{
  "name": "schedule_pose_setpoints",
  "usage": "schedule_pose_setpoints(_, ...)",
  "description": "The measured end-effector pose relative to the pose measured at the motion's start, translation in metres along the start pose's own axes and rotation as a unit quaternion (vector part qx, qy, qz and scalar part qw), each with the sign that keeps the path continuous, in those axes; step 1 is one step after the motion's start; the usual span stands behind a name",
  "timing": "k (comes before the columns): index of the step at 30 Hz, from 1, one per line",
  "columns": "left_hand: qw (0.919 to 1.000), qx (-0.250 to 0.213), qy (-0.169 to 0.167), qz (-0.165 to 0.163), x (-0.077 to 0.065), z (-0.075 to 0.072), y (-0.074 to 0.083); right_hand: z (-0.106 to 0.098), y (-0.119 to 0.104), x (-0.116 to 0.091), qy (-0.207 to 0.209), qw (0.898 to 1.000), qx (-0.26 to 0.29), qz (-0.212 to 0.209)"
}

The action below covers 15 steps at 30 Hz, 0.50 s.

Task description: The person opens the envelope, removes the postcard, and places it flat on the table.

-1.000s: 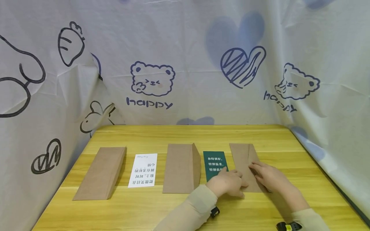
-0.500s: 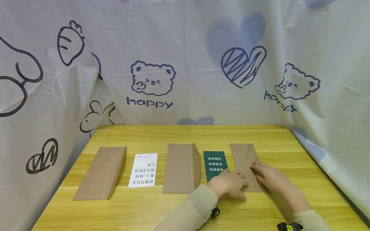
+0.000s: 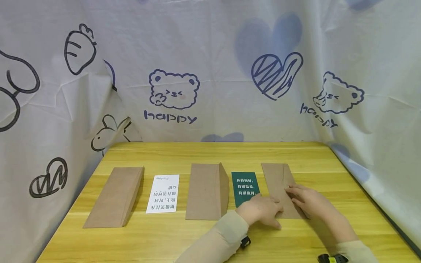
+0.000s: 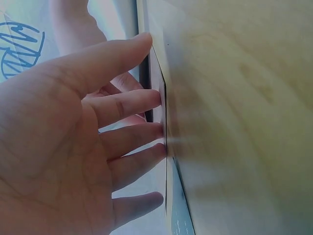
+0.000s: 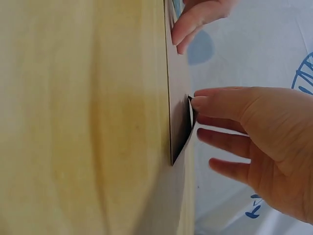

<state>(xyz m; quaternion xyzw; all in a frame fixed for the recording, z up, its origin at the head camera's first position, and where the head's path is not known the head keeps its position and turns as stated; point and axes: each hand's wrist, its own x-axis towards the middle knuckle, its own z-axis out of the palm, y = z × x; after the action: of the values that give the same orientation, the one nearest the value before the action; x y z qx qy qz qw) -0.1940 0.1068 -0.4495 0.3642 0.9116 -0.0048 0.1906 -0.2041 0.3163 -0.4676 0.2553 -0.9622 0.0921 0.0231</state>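
The rightmost brown paper envelope (image 3: 273, 177) lies flat on the wooden table, its long flap along the right side. My right hand (image 3: 311, 204) pinches the edge of that flap (image 5: 191, 117) between thumb and index finger; in the right wrist view the flap stands raised at an angle. My left hand (image 3: 260, 210), its fingers spread and nearly straight, rests on the envelope's left edge, as the left wrist view also shows. A dark green card (image 3: 244, 186) with white writing lies just left of this envelope, its lower right corner covered by the left hand.
Further left stand a second brown envelope (image 3: 204, 191) with its flap partly lifted, a white card (image 3: 163, 193) with dark writing, and a third envelope (image 3: 110, 197). A white cloth (image 3: 217, 106) with drawings hangs behind the table (image 3: 158, 241) and along both sides.
Both hands stay almost where they were. The right hand has shifted very slightly to the right at the flap; the envelopes and cards have not moved.
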Motion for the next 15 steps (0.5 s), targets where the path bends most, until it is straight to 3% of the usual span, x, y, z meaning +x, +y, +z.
schedule_pose_setpoints(7, 1.0000, -0.007, -0.002, 0.001, 0.0009, 0.0006, -0.0010, -0.0029, -0.0014, -0.0041, 0.108, 0.989, -0.058, -0.087)
schedule_pose_setpoints(15, 1.0000, -0.003, 0.004, 0.002, 0.0002, 0.0012, -0.0012, -0.0068, 0.0012, -0.0072, 0.115, 0.984, -0.115, -0.066)
